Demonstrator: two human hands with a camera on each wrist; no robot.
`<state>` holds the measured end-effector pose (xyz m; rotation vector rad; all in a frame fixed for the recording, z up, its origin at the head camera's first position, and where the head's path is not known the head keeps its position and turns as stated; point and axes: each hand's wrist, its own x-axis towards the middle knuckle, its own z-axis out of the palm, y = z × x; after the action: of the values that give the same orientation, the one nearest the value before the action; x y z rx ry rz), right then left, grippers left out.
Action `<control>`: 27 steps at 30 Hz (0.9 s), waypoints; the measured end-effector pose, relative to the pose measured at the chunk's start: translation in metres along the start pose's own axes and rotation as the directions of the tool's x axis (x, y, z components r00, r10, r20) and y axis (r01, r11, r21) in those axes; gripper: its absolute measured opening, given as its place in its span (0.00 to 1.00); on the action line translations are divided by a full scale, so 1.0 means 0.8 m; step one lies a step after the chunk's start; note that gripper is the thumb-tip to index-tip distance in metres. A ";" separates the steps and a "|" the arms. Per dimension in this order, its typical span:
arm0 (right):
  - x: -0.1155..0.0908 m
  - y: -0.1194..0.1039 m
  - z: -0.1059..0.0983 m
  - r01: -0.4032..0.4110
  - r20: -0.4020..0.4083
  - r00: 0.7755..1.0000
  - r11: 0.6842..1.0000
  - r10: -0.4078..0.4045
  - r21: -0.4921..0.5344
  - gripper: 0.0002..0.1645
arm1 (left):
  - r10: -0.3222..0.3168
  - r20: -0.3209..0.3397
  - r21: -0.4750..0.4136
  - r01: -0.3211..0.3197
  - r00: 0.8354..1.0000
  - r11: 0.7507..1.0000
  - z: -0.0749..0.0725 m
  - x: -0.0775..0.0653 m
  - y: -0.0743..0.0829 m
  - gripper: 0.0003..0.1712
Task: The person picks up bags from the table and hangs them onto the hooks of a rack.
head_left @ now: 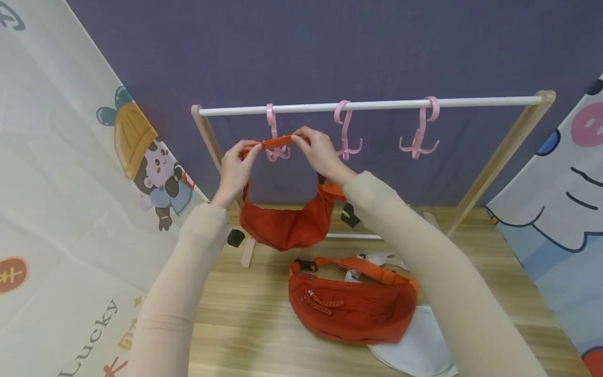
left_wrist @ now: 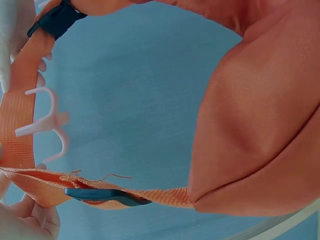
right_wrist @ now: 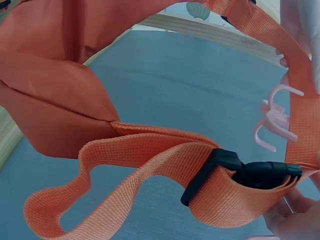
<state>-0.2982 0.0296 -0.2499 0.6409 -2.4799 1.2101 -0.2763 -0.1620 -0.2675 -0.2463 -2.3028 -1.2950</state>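
Note:
An orange-red waist bag (head_left: 287,225) hangs below its strap (head_left: 278,141), which my two hands stretch between them. My left hand (head_left: 237,166) pinches the strap's left part; my right hand (head_left: 320,152) pinches it further right. Just behind the taut strap, a pink hook (head_left: 271,120) hangs from the white rail (head_left: 386,106). In the left wrist view the prongs of the hook (left_wrist: 50,122) show beside the strap, inside the loop of strap and bag. A black buckle (right_wrist: 240,170) sits on the strap near my right hand in the right wrist view.
Two more pink hooks (head_left: 346,131) (head_left: 419,131) hang along the rail, which wooden posts (head_left: 499,162) carry. On the wooden floor lies a second red waist bag (head_left: 353,309), partly over a white round cloth item (head_left: 419,340). Printed sheets (head_left: 70,183) flank both sides.

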 end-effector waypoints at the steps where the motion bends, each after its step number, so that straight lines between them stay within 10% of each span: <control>1: 0.001 0.001 0.001 -0.004 0.002 1.000 1.000 0.004 0.000 0.17 | -0.005 0.002 0.002 0.005 1.000 1.000 0.000 0.001 -0.001 0.17; 27: 0.006 0.016 0.017 -0.057 0.062 0.996 0.998 0.059 -0.024 0.18 | -0.036 0.052 0.022 0.035 0.998 0.999 0.005 0.003 -0.019 0.18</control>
<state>-0.3103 0.0242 -0.2643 0.6144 -2.5773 1.1983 -0.2855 -0.1670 -0.2794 -0.2355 -2.3737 -1.2957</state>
